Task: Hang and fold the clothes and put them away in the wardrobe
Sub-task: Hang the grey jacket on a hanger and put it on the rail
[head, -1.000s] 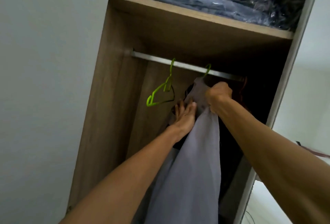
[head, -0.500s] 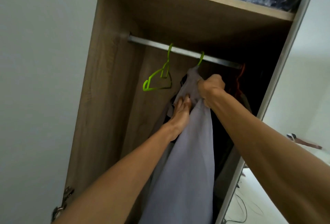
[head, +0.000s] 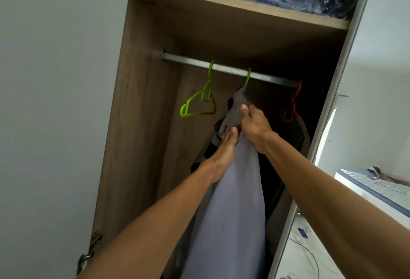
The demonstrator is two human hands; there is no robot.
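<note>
Right hand has slipped lower on the grey garment, its fist loosened to a pinch
Head view: the garment hangs lengthwise down from its green hanger hook on the rail in the wardrobe. The hook sits just above the right hand, the nearer one, which nips cloth between thumb and curled fingers. The left hand lies lower, fingers straight, pressed flat on the garment's left side as before, so smoothing downward looks likely next
</note>
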